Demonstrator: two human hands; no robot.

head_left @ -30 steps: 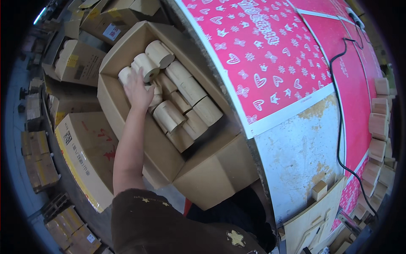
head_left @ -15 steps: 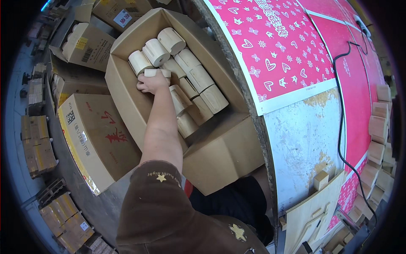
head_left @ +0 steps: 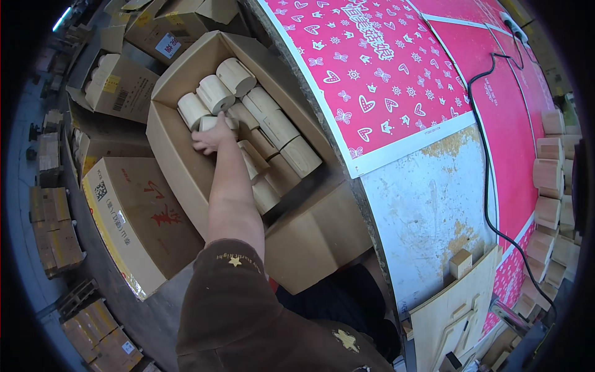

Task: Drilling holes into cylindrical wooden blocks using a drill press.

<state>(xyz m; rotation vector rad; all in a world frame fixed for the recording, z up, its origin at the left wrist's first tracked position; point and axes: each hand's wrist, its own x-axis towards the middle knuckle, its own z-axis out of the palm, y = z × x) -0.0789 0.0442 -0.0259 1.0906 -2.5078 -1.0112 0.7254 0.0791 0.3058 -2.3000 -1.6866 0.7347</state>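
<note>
My left hand [head_left: 214, 136] reaches into a tall open cardboard box [head_left: 180, 149], its fingers curled round a pale wooden block [head_left: 209, 123] near the box's left side. Just beyond stand thick rounded wooden pieces [head_left: 215, 93], one showing a dark hole in its end. To the right of my hand, several similar blocks [head_left: 280, 127] lie in rows, some with grooves along them. Closer to me, more blocks [head_left: 263, 195] rest lower in the box. My fingertips are partly hidden behind the block and the hand. My right hand is out of the picture.
A worktable with a pink patterned sheet [head_left: 378, 80] borders the box on the right. Across it runs a black cable [head_left: 486, 161]. Wooden pieces [head_left: 548, 177] are stacked at its far right. Other cartons [head_left: 139, 217] stand to the left; a wooden board [head_left: 452, 310] leans at lower right.
The whole view has shifted, with the table and box sliding left in the picture. My left hand stays at the same block, which has tilted or moved slightly under my fingers.
</note>
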